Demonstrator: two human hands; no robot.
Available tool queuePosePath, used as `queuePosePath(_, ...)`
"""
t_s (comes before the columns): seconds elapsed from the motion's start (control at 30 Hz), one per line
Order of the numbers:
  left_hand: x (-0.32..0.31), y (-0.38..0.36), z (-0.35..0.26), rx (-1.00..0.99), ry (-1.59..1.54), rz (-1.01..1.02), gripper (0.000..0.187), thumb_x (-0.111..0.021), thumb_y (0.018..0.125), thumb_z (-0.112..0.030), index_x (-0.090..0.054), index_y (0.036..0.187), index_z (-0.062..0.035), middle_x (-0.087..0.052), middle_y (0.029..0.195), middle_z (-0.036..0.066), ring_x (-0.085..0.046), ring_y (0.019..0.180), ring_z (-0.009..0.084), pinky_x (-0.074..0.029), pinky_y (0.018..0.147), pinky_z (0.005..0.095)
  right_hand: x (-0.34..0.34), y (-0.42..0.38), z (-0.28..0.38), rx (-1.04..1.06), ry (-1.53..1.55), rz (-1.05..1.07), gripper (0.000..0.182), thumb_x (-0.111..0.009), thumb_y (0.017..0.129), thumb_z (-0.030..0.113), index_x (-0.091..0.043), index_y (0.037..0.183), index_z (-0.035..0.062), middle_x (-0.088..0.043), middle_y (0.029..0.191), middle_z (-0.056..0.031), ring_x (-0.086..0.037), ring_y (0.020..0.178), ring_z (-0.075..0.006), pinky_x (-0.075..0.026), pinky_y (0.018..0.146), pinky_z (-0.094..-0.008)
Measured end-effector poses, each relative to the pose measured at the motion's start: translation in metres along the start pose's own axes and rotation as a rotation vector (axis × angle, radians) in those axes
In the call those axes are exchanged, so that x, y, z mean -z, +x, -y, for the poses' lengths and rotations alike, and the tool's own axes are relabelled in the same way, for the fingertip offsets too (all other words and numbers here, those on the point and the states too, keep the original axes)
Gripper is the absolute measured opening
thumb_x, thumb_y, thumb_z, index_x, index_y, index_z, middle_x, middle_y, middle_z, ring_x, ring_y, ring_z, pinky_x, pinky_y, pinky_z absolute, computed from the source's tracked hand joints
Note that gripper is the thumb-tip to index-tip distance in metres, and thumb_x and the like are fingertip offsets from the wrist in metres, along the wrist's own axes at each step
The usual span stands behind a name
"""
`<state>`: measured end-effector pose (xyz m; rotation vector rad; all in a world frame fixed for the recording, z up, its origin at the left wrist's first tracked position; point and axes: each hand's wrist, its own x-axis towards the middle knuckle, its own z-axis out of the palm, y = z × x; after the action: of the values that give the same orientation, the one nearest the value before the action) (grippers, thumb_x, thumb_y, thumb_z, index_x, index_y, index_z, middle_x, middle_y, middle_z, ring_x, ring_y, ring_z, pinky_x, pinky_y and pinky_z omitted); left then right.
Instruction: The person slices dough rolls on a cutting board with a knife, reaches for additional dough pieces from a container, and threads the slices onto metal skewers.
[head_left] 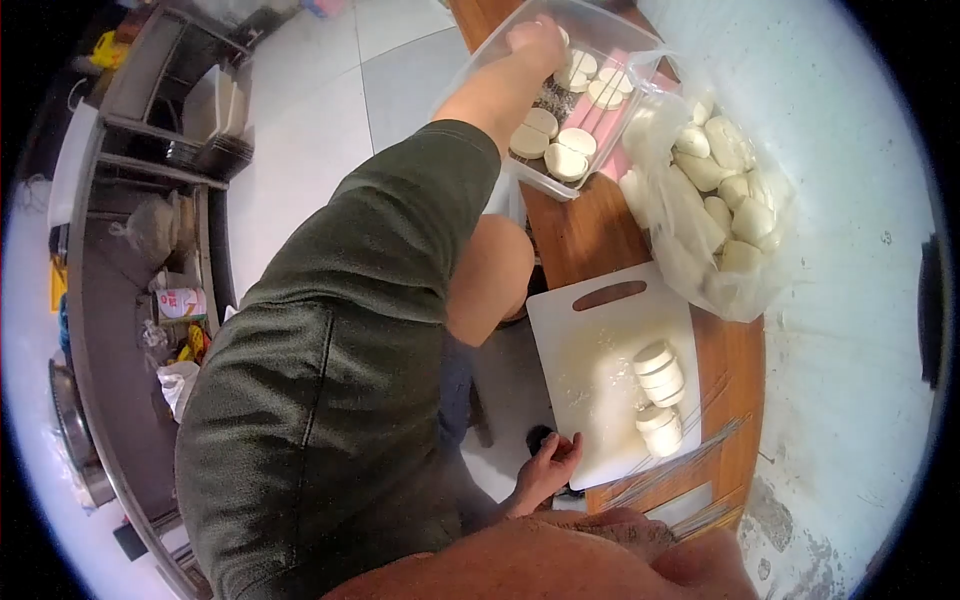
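My left hand point(538, 42) reaches into a clear plastic box point(480, 65), its fingers closed around a white slice mostly hidden by the hand. Pairs of round white slices point(567, 160) lie in the box, over dark and pink patches. Near the left edge of a white cutting board point(585, 380), my right hand point(560, 455) is loosely curled with thumb and fingers apart, holding nothing. Two short stacks of thick white slices point(659, 375) lean on the board. Beyond it, a clear plastic bag point(735, 205) holds several white rounded pieces.
The brown wooden table point(575, 235) runs along a pale wall point(840, 200). Thin wire-like sticks point(690, 455) lie by the board's near end. A dark shelf unit point(120, 290) with containers and bags stands at the left, across the tiled floor point(300, 110).
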<state>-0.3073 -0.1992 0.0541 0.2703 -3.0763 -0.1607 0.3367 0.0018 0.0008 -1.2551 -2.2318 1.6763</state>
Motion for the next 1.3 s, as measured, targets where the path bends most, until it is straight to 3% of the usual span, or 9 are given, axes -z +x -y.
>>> queuePosePath(0.13, 0.003, -0.006, -0.001, 0.003, -0.017, -0.055, 0.069, -0.073, 0.077, -0.028, -0.047, 0.133, 0.0024, -0.066, 0.121, 0.018, -0.066, 0.112, 0.0312, -0.054, 0.088, 0.0415, -0.001, -0.001, -0.001, -0.002, -0.015, -0.009, 0.049, -0.062, 0.097, 0.015, -0.044, 0.137, -0.0066, -0.06, 0.094, -0.0068, -0.056, 0.086, -0.0148, -0.048, 0.08, -0.0272)
queuePosePath(0.27, 0.005, 0.0, -0.004, -0.133, -0.065, -0.012, 0.071, -0.072, 0.077, -0.029, -0.047, 0.135, 0.0038, -0.066, 0.122, 0.019, -0.065, 0.112, 0.0323, -0.051, 0.093, 0.0421, 0.001, 0.0, 0.0, 0.025, -0.078, -0.008, 0.047, -0.061, 0.097, 0.015, -0.045, 0.137, -0.0064, -0.059, 0.094, -0.0072, -0.056, 0.085, -0.0149, -0.048, 0.079, -0.0276)
queuePosePath(0.37, 0.015, -0.001, -0.016, -0.14, -0.054, -0.024, 0.074, -0.074, 0.073, -0.03, -0.049, 0.135, 0.0027, -0.064, 0.125, 0.019, -0.062, 0.117, 0.031, -0.049, 0.098, 0.043, 0.002, 0.003, -0.013, 0.007, -0.083, 0.001, 0.052, -0.062, 0.096, 0.021, -0.046, 0.137, -0.0063, -0.062, 0.102, -0.0156, -0.059, 0.093, -0.0242, -0.048, 0.087, -0.0356)
queuePosePath(0.53, 0.028, -0.027, -0.035, -0.085, -0.18, 0.197, 0.082, -0.079, 0.066, -0.034, -0.05, 0.133, 0.0013, -0.061, 0.129, 0.016, -0.059, 0.12, 0.0296, -0.049, 0.098, 0.0405, -0.002, 0.005, -0.002, -0.059, -0.062, -0.01, 0.048, -0.06, 0.098, 0.021, -0.047, 0.136, -0.0049, -0.062, 0.101, -0.0161, -0.059, 0.092, -0.0263, -0.048, 0.086, -0.0377)
queuePosePath(0.67, -0.016, -0.02, -0.041, -0.049, -0.14, 0.037, 0.085, -0.079, 0.067, -0.033, -0.045, 0.137, 0.0021, -0.053, 0.133, 0.016, -0.056, 0.12, 0.0297, -0.048, 0.097, 0.0395, 0.002, 0.005, -0.009, -0.04, -0.121, -0.012, 0.046, -0.059, 0.098, 0.02, -0.047, 0.135, -0.0049, -0.062, 0.099, -0.0157, -0.059, 0.09, -0.0264, -0.048, 0.084, -0.0373)
queuePosePath(0.8, -0.011, -0.035, -0.041, -0.097, -0.086, -0.001, 0.078, -0.07, 0.077, -0.036, -0.043, 0.14, 0.0012, -0.05, 0.134, 0.018, -0.055, 0.12, 0.0305, -0.044, 0.098, 0.0411, 0.0, 0.002, -0.002, -0.026, -0.083, -0.016, 0.046, -0.06, 0.097, 0.019, -0.048, 0.134, -0.0049, -0.063, 0.098, -0.0156, -0.059, 0.09, -0.0258, -0.048, 0.084, -0.0374)
queuePosePath(1.0, -0.013, -0.031, -0.038, -0.16, 0.006, -0.026, 0.068, -0.065, 0.081, -0.036, -0.049, 0.136, 0.0005, -0.048, 0.136, 0.02, -0.055, 0.12, 0.0309, -0.044, 0.098, 0.0418, 0.001, 0.006, -0.008, -0.015, -0.107, -0.022, 0.046, -0.061, 0.096, 0.02, -0.049, 0.133, -0.005, -0.063, 0.098, -0.0165, -0.06, 0.09, -0.0263, -0.048, 0.085, -0.0373)
queuePosePath(1.1, 0.004, -0.03, -0.039, -0.216, 0.06, 0.159, 0.065, -0.067, 0.08, -0.033, -0.052, 0.134, 0.0006, -0.048, 0.137, 0.021, -0.056, 0.119, 0.0324, -0.046, 0.097, 0.0408, 0.0, 0.004, -0.006, -0.018, -0.088, -0.028, 0.046, -0.061, 0.096, 0.02, -0.05, 0.133, -0.005, -0.063, 0.099, -0.0168, -0.06, 0.091, -0.0265, -0.048, 0.085, -0.0373)
queuePosePath(1.3, -0.007, -0.024, -0.04, -0.216, -0.005, 0.09, 0.053, -0.06, 0.082, -0.029, -0.058, 0.128, -0.0013, -0.052, 0.134, 0.021, -0.059, 0.118, 0.0306, -0.05, 0.095, 0.0438, 0.0, 0.004, 0.002, -0.018, -0.125, -0.024, 0.047, -0.062, 0.096, 0.023, -0.05, 0.132, -0.0054, -0.063, 0.1, -0.0171, -0.06, 0.091, -0.0266, -0.049, 0.084, -0.0367)
